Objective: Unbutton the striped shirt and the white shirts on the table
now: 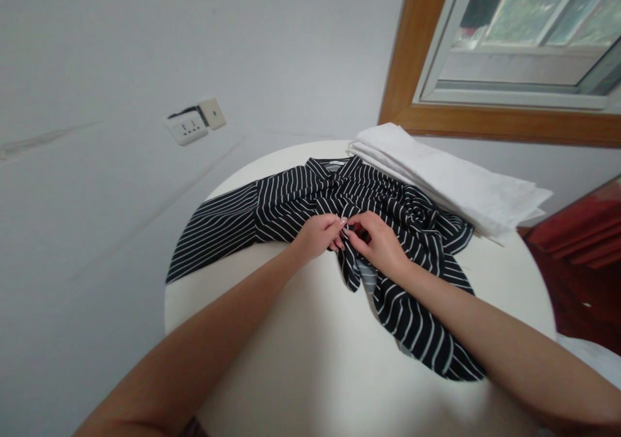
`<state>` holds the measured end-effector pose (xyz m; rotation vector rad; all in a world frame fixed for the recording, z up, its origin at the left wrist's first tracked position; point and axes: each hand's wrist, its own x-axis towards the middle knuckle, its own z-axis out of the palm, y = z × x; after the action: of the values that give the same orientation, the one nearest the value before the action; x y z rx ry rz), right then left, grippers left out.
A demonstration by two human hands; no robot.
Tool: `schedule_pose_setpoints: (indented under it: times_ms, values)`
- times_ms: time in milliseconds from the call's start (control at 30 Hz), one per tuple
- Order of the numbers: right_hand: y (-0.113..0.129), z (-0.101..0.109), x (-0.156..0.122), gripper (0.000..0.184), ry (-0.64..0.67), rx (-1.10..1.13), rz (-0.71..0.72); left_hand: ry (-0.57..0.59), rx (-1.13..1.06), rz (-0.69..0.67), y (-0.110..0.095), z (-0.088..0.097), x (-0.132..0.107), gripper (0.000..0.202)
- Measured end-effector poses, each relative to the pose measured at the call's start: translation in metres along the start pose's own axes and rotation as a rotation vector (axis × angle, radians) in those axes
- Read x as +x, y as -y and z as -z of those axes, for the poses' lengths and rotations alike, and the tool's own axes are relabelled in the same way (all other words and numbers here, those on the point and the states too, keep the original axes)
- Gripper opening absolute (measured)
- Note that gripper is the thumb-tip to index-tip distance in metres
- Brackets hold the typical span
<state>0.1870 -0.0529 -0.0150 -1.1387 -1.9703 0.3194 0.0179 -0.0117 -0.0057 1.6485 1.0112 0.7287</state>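
A black shirt with white stripes (291, 194) lies spread on a round white table (291, 333), its collar toward the wall. One sleeve stretches out to the left, while the right side is bunched and its lower part trails toward the near right. My left hand (320, 235) pinches the shirt's front near the middle. Close against it, my right hand (378, 240) grips the same front edge between thumb and fingers. The fingertips of both hands nearly meet there. Any button between them is too small to make out.
Folded white cloth (446, 172) is stacked at the table's back right, partly beside the shirt. A wall socket (187, 127) is on the wall behind. A wood-framed window (422, 49) is at upper right, and red fabric (582, 230) lies beyond the table's right edge.
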Motion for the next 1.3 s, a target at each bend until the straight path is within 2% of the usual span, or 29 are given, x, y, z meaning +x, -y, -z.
schedule_pose_setpoints:
  times_ms: [300,433,533,733,867,967,1133,1300]
  values:
    - [0.002,0.002,-0.002,0.017,0.06,-0.09,0.018,0.004,0.041,0.011,-0.003,-0.001,-0.002,0.029]
    - [0.0,0.001,-0.003,0.017,0.055,-0.096,0.019,-0.002,0.117,-0.042,-0.005,-0.001,-0.004,0.033]
    - [-0.002,0.001,-0.002,0.017,0.029,-0.018,0.022,0.007,0.101,-0.065,-0.005,0.001,-0.003,0.036]
    - [0.001,0.005,0.001,0.018,0.015,0.125,-0.002,0.102,0.026,-0.139,0.002,0.005,0.0,0.032]
    - [0.001,0.005,0.002,0.017,0.019,0.269,-0.098,0.098,0.042,-0.16,0.005,0.004,0.0,0.028]
    - [-0.004,0.003,0.002,0.016,0.068,0.477,-0.228,0.083,0.081,-0.192,0.003,0.002,-0.002,0.025]
    - [-0.012,0.003,0.003,0.021,0.182,0.774,-0.359,0.059,0.24,-0.279,-0.003,0.002,-0.008,0.02]
    - [-0.014,0.004,0.004,0.025,0.23,0.773,-0.362,0.028,0.512,-0.396,-0.006,0.006,-0.01,0.016]
